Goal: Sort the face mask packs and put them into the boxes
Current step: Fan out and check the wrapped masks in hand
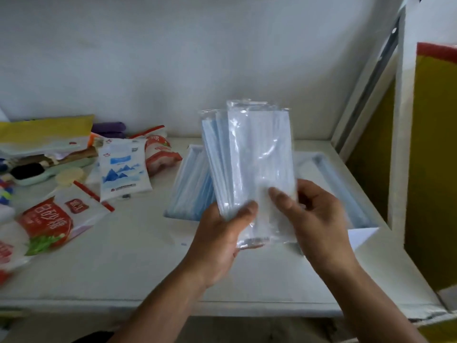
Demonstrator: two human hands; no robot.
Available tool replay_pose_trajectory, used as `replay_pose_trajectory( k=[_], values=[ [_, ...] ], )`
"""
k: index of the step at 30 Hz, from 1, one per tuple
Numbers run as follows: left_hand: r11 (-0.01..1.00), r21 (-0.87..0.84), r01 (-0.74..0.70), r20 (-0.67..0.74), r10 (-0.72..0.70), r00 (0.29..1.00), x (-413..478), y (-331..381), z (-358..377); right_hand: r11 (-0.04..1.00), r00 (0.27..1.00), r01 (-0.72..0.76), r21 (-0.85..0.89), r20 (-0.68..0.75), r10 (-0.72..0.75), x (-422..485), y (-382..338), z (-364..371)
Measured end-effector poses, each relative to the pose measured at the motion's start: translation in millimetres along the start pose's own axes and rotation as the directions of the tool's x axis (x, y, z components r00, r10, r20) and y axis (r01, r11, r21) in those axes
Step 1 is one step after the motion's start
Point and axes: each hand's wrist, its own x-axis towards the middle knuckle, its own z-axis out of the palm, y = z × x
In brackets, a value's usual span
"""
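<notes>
I hold several clear-wrapped packs of light blue face masks upright above the white table, fanned out. My left hand grips their lower left edge with the thumb on the front. My right hand pinches the frontmost pack at its lower right. Behind the packs, an open white box holding blue masks lies on the table. A second open white box with blue masks sits to the right, partly hidden by my right hand.
Food pouches clutter the table's left: a white and blue bag and red and white bags. A yellow panel and a white frame stand at the right. The table's front edge is near me.
</notes>
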Motion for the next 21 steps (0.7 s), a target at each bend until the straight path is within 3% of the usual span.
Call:
replay_pose_trajectory(
  k=[2, 8, 16, 18, 21],
  values=[
    [0.999, -0.023, -0.024, -0.012, 0.023, 1.0, -2, -1, 1, 0.999, 0.998, 0.033, -0.018, -0.049, -0.034, -1, -1, 0],
    [0.946, -0.287, 0.15, 0.063, -0.137, 0.989, -4, 6, 2, 0.997, 0.995, -0.049, 0.056, -0.081, 0.054, 4, 6, -3],
    [0.98, -0.197, -0.029, -0.147, 0.0, 0.989, -2, 3, 3, 0.998, 0.967, 0.005, 0.059, -0.254, 0.01, 12, 6, -12],
    [0.979, -0.188, -0.078, -0.177, 0.045, 0.983, -1, 4, 0, 0.995, 0.915, 0.094, -0.019, -0.392, -0.094, 23, 2, -27],
    [0.975, -0.173, -0.14, -0.207, 0.103, 0.973, 0, 8, -5, 0.923, 0.752, 0.176, -0.343, -0.558, -0.351, 37, -12, -54]
  ],
)
